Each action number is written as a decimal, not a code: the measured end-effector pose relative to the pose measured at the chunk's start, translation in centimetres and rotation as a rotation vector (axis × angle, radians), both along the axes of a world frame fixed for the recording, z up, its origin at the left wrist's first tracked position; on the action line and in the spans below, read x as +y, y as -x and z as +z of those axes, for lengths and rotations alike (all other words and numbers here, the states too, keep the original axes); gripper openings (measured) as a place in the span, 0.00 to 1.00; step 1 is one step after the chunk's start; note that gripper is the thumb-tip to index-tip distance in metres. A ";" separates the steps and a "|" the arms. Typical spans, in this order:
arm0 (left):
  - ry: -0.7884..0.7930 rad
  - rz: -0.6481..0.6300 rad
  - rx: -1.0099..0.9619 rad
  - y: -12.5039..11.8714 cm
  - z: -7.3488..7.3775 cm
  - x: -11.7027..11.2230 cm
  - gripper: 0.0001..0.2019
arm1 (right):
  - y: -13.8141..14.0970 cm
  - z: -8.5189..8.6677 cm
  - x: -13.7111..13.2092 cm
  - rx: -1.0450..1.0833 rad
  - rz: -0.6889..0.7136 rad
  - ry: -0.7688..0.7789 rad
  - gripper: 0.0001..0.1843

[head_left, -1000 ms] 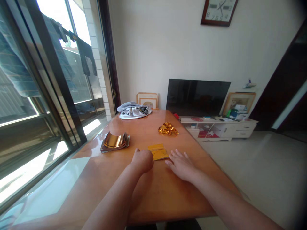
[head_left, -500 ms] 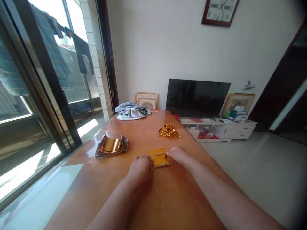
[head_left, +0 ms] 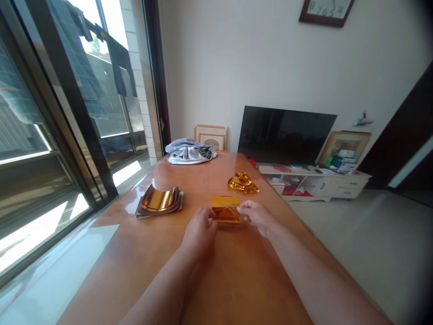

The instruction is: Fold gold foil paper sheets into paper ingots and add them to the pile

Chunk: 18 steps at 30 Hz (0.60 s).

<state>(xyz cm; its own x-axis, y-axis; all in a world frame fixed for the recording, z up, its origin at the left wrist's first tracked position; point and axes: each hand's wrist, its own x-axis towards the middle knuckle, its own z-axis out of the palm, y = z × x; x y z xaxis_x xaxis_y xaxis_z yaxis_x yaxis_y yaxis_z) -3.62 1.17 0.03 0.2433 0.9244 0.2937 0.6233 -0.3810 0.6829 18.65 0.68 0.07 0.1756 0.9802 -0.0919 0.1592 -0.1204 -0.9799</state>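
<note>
While a square gold foil sheet (head_left: 226, 210) lies on the glossy wooden worktop (head_left: 243, 275) between the hands, the curled left hand (head_left: 199, 232) and the right hand (head_left: 257, 216) are apart, touching its side edges; I cannot tell if they grip it. Left of the left hand is a stack of copper foil sheets (head_left: 158, 201), and beyond the right hand is a crumpled gold foil (head_left: 242, 183). Open worktop remains nearer the body.

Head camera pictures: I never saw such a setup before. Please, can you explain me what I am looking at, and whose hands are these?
These are a person's two bare hands, seen from a camera worn on the head, which looks forward and down. All pictures come from this one view. On the wooden table lies a folded gold foil sheet; the left hand and right hand touch its two sides. Beyond lie a stack of foil sheets, crumpled gold foil and a grey cloth.
</note>
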 end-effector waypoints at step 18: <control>0.787 -0.154 -1.254 -1.9 -0.3 -0.6 0.15 | 2.6 -0.5 -1.1 0.639 0.080 -0.038 0.19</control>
